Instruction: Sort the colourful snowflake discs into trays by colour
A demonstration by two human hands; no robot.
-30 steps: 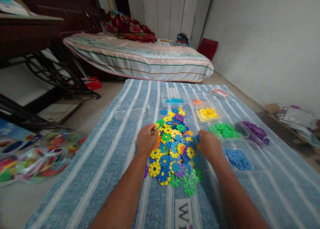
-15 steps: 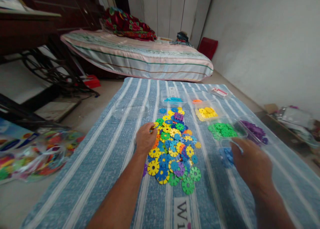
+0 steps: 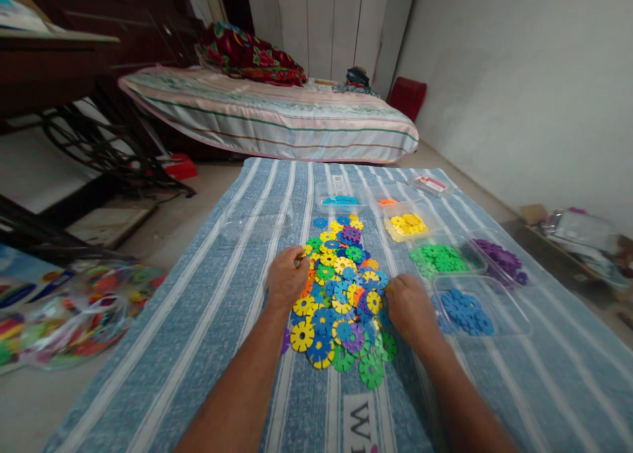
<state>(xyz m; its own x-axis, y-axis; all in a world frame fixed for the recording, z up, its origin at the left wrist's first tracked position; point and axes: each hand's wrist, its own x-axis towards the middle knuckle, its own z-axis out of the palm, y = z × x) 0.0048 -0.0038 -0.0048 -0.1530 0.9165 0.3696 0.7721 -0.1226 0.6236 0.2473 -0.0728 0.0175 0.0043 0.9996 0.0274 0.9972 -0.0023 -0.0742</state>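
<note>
A loose pile of notched plastic snowflake discs [image 3: 343,265] in yellow, blue, green, purple and orange lies mid-table. My left hand [image 3: 287,278] rests at the pile's left edge, its fingers curled closed; what they hold, if anything, is hidden. At the right edge, my right hand [image 3: 410,308] has its fingers pinched at a yellow disc [image 3: 389,286], mostly covered by the fingertips. Just right of that hand stands a clear plastic box of blue discs [image 3: 465,311]. Behind it are boxes with green discs [image 3: 440,258], purple discs [image 3: 499,260] and yellow discs [image 3: 408,224].
Farther back, clear boxes hold light blue discs [image 3: 341,200] and orange discs [image 3: 387,202]. A clear empty-looking container [image 3: 257,223] sits at left, and a small labelled packet [image 3: 431,183] at the far right. Beyond the striped cloth [image 3: 208,347] is a bed [image 3: 277,120].
My right hand has moved left from above the box of blue discs to the pile's right edge. That box now shows fully. My left hand has stayed at the pile's left edge.
</note>
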